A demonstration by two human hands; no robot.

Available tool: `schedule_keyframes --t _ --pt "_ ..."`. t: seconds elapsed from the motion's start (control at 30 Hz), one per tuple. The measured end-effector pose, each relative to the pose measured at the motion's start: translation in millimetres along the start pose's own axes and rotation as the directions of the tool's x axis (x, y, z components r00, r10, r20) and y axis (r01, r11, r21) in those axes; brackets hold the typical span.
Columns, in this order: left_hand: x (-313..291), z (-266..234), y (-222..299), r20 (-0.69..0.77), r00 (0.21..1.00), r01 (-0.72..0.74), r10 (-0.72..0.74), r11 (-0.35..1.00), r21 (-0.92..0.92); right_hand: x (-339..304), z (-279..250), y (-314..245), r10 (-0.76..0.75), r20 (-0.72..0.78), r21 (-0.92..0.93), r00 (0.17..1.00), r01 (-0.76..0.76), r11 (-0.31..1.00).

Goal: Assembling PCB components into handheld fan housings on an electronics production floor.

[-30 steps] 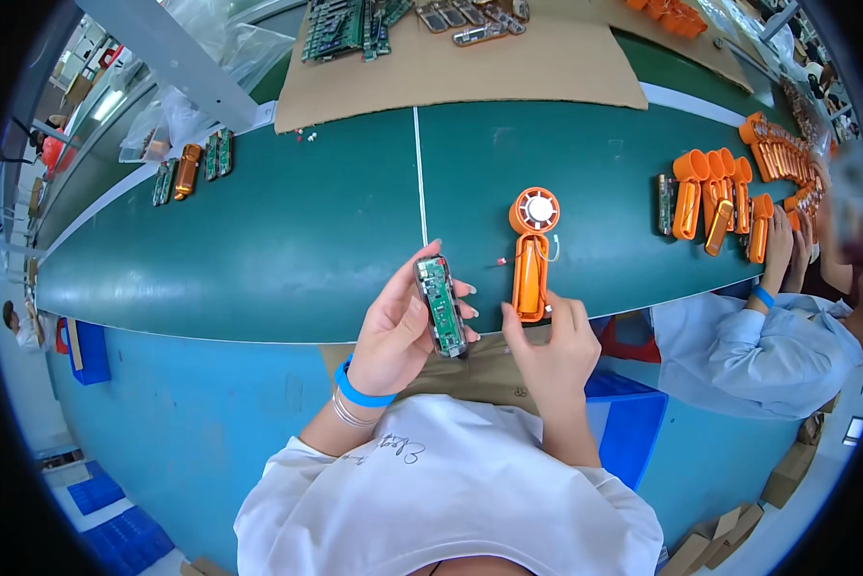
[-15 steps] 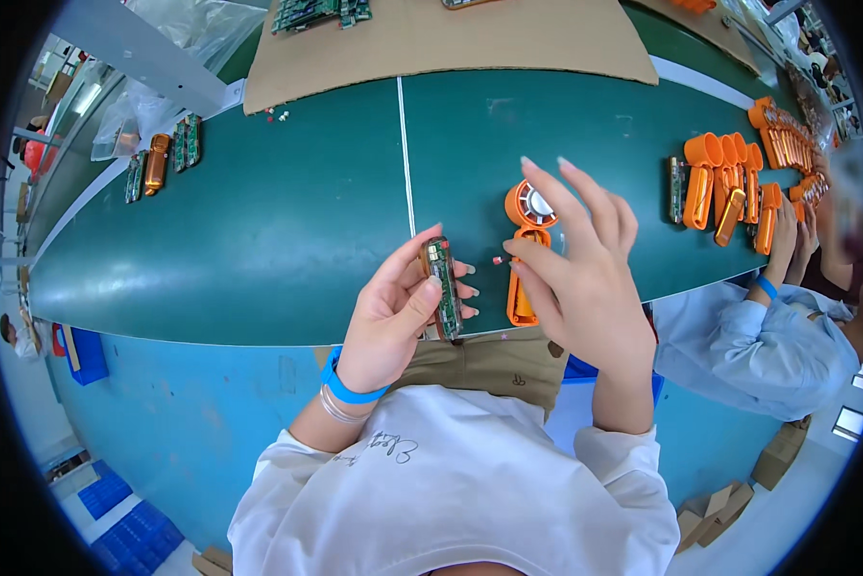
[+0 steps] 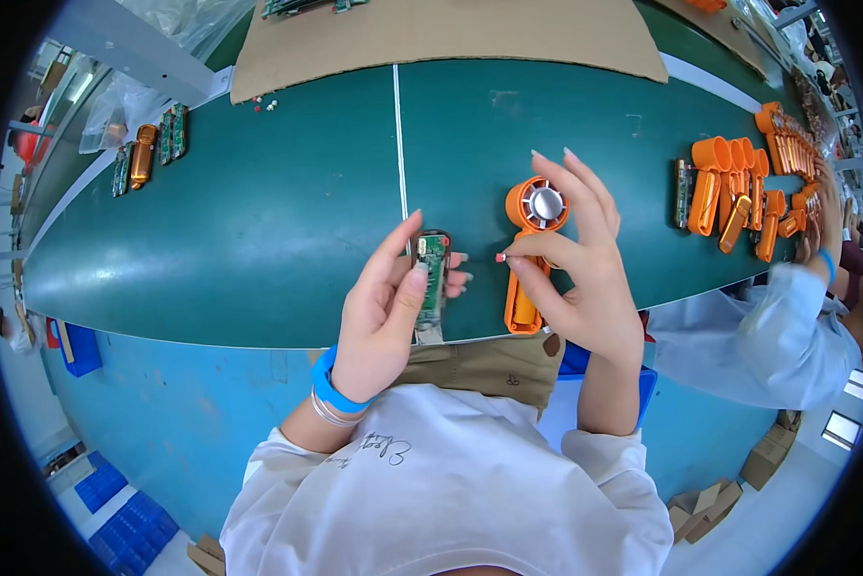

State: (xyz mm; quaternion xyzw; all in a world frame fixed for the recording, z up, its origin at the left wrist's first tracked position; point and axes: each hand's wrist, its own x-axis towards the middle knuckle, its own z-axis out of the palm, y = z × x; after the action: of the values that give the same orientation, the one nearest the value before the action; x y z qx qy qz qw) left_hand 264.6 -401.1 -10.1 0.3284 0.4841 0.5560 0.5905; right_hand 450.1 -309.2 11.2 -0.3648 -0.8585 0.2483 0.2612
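Note:
My left hand (image 3: 381, 317) is closed round a green circuit board (image 3: 432, 264), held upright with its parts facing me, thumb along its left edge. To the right, my right hand (image 3: 580, 278) pinches a tiny red and white piece (image 3: 501, 257) between thumb and index finger. Its other fingers stretch upward. Partly behind this hand, an orange handheld fan body (image 3: 523, 312) lies on the table, its round head with a silver hub (image 3: 546, 203) pointing away from me. The board and the tiny piece are apart.
Several orange fan bodies (image 3: 708, 187) lie at the right, beside a co-worker's hands and sleeve (image 3: 787, 307). Circuit boards (image 3: 172, 134) and an orange-brown casing (image 3: 143, 156) sit at the far left. Small red and white bits (image 3: 270, 106) lie near a cardboard sheet (image 3: 451, 38).
My right thumb and index finger have closed on the tiny red and white piece. The circuit board in my left hand has turned its face more toward me. The co-worker's arm has shifted.

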Motion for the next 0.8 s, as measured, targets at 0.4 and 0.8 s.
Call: schedule_keyframes --t 0.4,0.8 --pt "14.0 12.6 3.6 0.099 0.844 -0.193 0.527 0.128 0.973 2.5 14.2 6.4 0.043 -0.124 0.134 0.991 -0.026 0.991" --pt "28.3 29.1 2.4 0.179 0.892 -0.38 0.414 0.477 0.792 -0.5 17.9 9.2 -0.012 -0.135 0.161 0.991 0.034 0.986"
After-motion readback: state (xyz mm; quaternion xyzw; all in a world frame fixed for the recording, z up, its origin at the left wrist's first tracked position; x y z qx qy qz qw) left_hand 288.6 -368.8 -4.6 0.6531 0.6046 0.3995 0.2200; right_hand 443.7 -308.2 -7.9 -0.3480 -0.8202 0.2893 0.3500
